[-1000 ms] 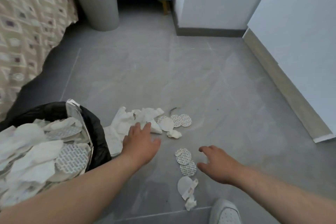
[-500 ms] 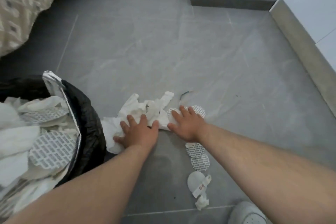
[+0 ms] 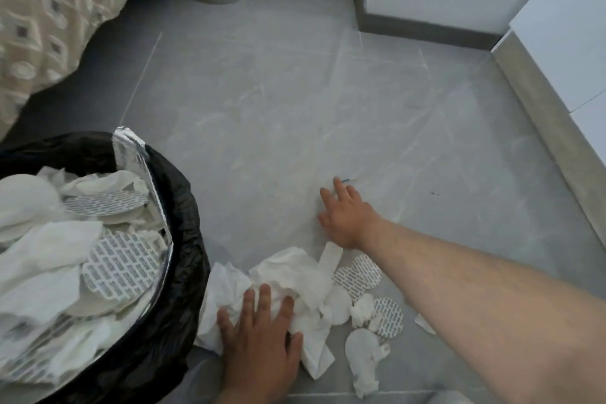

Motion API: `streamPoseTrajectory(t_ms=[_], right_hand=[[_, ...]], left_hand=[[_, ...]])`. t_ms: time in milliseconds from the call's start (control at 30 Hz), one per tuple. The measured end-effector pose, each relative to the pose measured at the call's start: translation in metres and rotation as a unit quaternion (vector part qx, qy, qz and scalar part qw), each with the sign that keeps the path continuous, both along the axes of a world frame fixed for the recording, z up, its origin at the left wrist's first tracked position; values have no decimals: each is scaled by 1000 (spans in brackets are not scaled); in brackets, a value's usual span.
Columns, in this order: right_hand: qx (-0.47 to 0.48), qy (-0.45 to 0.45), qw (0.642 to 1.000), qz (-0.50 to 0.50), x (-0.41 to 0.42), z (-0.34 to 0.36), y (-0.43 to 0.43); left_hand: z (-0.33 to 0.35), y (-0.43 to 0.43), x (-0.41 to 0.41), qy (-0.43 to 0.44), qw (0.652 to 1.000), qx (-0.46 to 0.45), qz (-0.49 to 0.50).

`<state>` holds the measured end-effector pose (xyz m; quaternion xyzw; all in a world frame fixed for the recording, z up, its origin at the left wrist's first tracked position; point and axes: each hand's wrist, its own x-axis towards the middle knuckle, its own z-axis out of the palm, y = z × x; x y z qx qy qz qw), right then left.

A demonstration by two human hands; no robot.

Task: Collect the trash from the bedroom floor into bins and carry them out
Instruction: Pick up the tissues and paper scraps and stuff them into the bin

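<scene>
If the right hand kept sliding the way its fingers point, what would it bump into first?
Probably a small dark scrap right at the fingertips of the right hand. Past that, the grey floor looks free up to the skirting board of the white wall, though depth is hard to judge.

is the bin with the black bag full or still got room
Nearly full: the bin holds tissues and round seals heaped about level with its rim.
</scene>
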<state>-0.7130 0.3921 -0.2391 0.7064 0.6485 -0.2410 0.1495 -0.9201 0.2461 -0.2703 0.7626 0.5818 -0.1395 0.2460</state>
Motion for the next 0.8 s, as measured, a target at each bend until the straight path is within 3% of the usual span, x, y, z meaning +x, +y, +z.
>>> streamPoseTrajectory(t_ms=[133, 267, 433, 533, 700, 800], right_hand=[[-49, -8, 998, -48, -2, -16, 26], [-48, -8, 999, -2, -4, -13, -14], [-98, 104, 990, 18, -12, 17, -113], [-39, 146, 989, 4, -5, 33, -158], [135, 107, 966, -193, 42, 37, -196], [89, 77, 948, -295, 72, 28, -205]], left_hand=[[-3, 3, -3, -16, 1000, -4, -13], [-4, 9, -8, -33, 998, 16, -42], [0, 15, -12, -32, 997, 21, -70], [5, 14, -10, -62, 993, 37, -88], [16, 14, -7, -98, 992, 83, -3], [21, 15, 0, -34, 996, 47, 62]])
